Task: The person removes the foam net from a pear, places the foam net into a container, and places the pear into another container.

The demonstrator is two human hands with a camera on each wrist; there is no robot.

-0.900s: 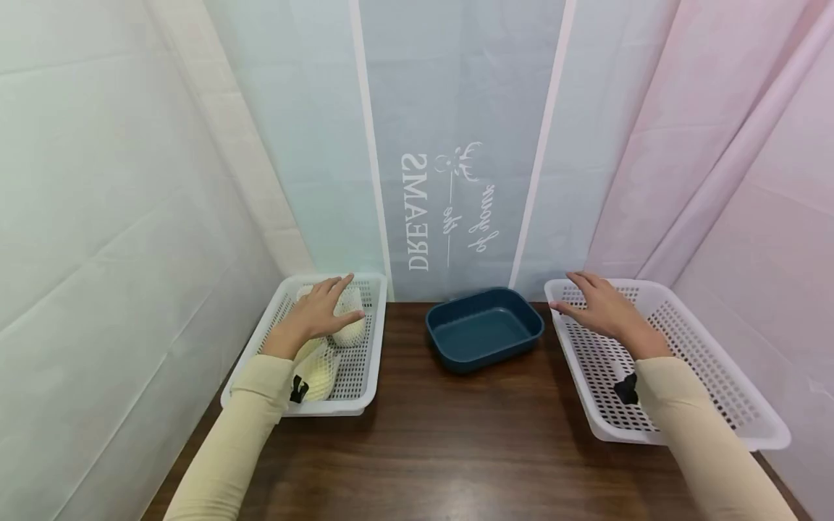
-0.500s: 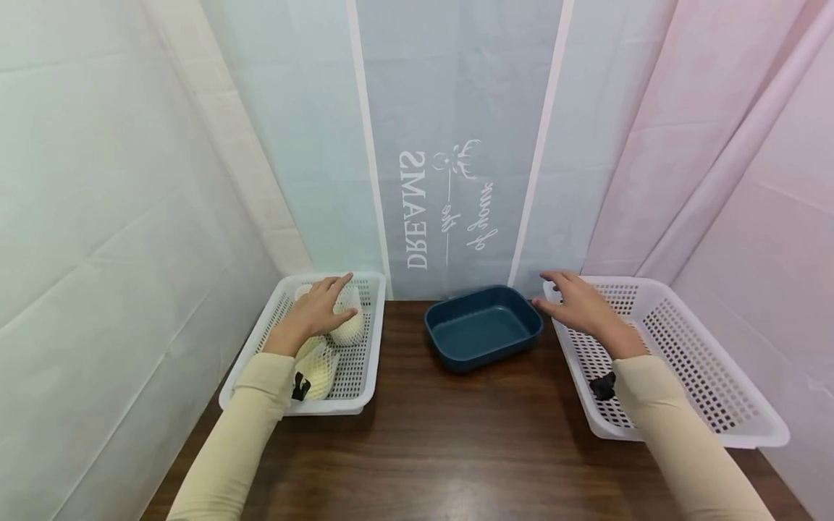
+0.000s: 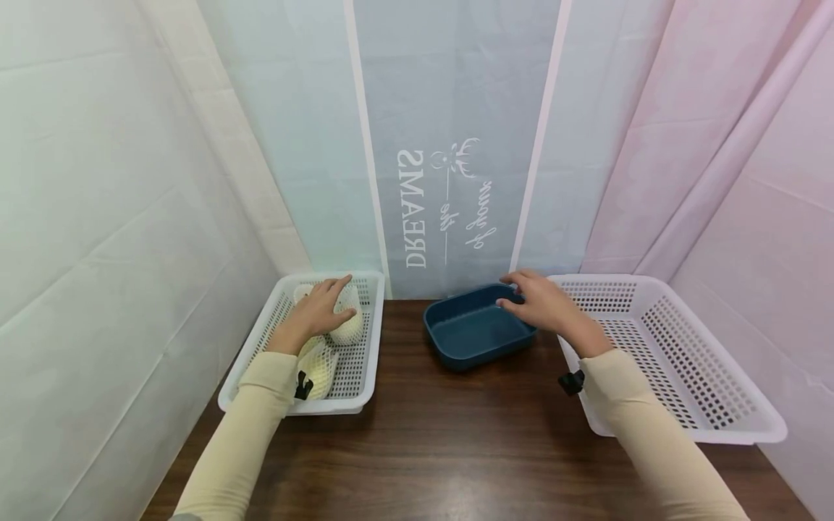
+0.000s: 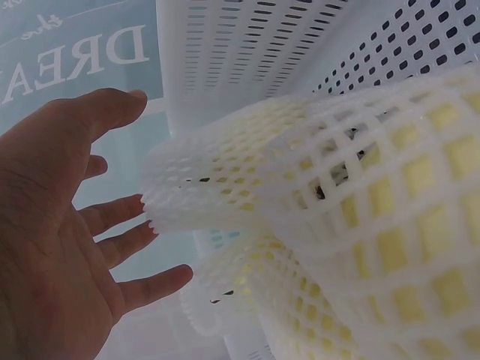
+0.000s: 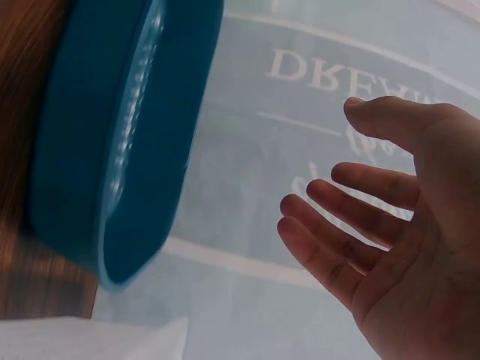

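Note:
My left hand (image 3: 317,310) hovers over the left white basket (image 3: 374,340), its fingers spread and relaxed, holding nothing. Below it lie pale yellow items in white foam netting (image 3: 350,325); in the left wrist view the foam netting (image 4: 405,217) fills the right side, close to my fingertips. What is inside the netting shows only as pale yellow. My right hand (image 3: 541,302) is above the right end of the dark blue rectangular dish (image 3: 478,333), its fingers loosely bent and nothing in them. In the right wrist view the blue dish (image 5: 75,142) stands left of that hand.
A second white perforated basket (image 3: 684,362) stands on the right under my right forearm. The dark brown wooden table (image 3: 443,449) runs in front of the dish. A pale curtain with mirrored lettering (image 3: 417,210) hangs right behind it, and white sheets (image 3: 130,253) close off the sides.
My right hand has moved left, from over the right basket to over the right end of the blue dish. The left hand has stayed almost still above its basket.

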